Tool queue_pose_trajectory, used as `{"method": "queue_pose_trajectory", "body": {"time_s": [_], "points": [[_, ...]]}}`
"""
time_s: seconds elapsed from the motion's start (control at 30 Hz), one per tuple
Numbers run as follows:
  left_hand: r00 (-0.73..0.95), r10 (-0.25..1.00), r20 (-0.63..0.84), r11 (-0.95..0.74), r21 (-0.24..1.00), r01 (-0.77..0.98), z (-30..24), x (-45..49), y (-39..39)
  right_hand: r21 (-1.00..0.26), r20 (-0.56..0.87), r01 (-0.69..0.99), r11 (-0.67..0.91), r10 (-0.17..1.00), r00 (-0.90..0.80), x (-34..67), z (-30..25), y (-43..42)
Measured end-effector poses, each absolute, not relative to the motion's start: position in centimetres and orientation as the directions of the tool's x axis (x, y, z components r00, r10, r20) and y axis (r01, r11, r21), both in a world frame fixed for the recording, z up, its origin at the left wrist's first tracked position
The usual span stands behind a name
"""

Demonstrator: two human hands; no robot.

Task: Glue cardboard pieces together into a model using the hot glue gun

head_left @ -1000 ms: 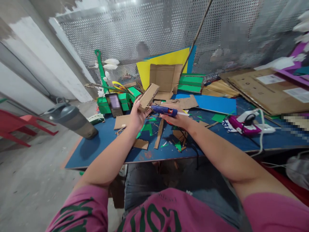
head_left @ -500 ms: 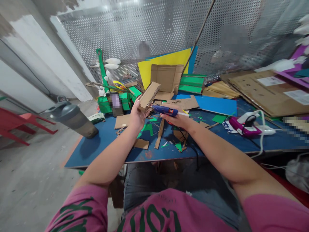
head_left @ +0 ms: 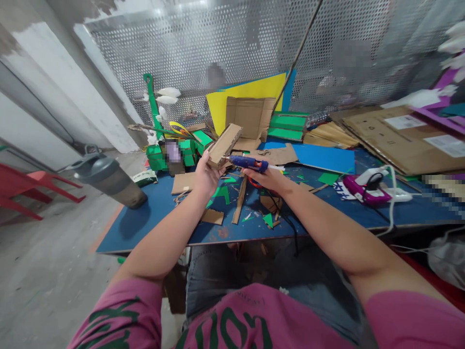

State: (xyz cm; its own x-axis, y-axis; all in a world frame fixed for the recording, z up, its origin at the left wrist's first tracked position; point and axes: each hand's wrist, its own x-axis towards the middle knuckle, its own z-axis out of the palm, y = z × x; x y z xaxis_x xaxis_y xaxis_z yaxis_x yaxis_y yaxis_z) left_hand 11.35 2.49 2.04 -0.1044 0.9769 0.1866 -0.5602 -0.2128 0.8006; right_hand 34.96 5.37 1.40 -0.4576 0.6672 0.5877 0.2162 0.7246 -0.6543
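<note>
My left hand [head_left: 208, 175] is closed round the lower end of a narrow cardboard box [head_left: 225, 143], which it holds tilted above the table. In my right hand [head_left: 267, 178] is a blue hot glue gun [head_left: 249, 163], with a white glue stick [head_left: 278, 168] poking from its back. The gun's nozzle points left and meets the box's edge near its lower corner; whether it presses on it I cannot tell. Under my hands lie cardboard strips [head_left: 240, 201] and green scraps [head_left: 268, 220] on the blue table [head_left: 210, 236].
A grey shaker bottle [head_left: 111, 177] stands at the table's left. Green-covered cardboard pieces [head_left: 156, 157] are behind my left hand. A purple power strip [head_left: 366, 191] with cords lies right, near flattened cardboard [head_left: 385, 140]. The gun's black cord [head_left: 290, 228] hangs over the front edge.
The glue gun's nozzle has shifted very slightly along the box's edge. Both hands keep their hold, and the view has moved a little.
</note>
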Motion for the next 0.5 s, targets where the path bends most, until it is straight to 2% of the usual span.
{"method": "queue_pose_trajectory", "body": {"time_s": [0.33,0.5], "points": [[-0.085,0.977,0.197,-0.211,0.811,-0.546,2.28,11.46,2.10,-0.747,0.500,0.263,0.611,0.777,-0.383,35.20,1.21,5.39],[-0.089,0.970,0.225,-0.236,0.800,-0.551,2.53,11.52,1.82,-0.751,0.512,0.241,0.615,0.772,-0.377,35.36,0.65,6.18]]}}
